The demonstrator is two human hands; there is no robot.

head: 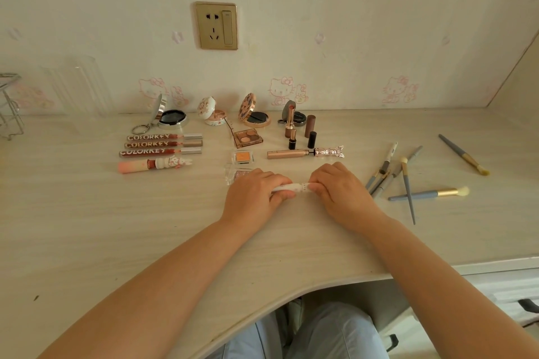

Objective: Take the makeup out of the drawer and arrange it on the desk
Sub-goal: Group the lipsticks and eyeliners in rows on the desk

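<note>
My left hand (253,198) and my right hand (338,189) both grip a small white patterned tube (294,186), held level just above the pale wooden desk (116,227). Makeup lies in rows behind it: three Colorkey lip glosses (163,143), a pink rabbit-capped gloss (154,165), open compacts (172,118), an eyeshadow palette (248,137), an orange single shadow (243,156), lipsticks (291,125) and a gold mascara (303,152). A clear case (236,173) sits partly hidden behind my left hand.
Several blue-handled brushes and pencils (408,178) lie scattered at the right, one brush (463,154) farther out. A clear ribbed holder (78,87) and a wire rack (8,105) stand at the back left. White drawers (510,288) are at the lower right.
</note>
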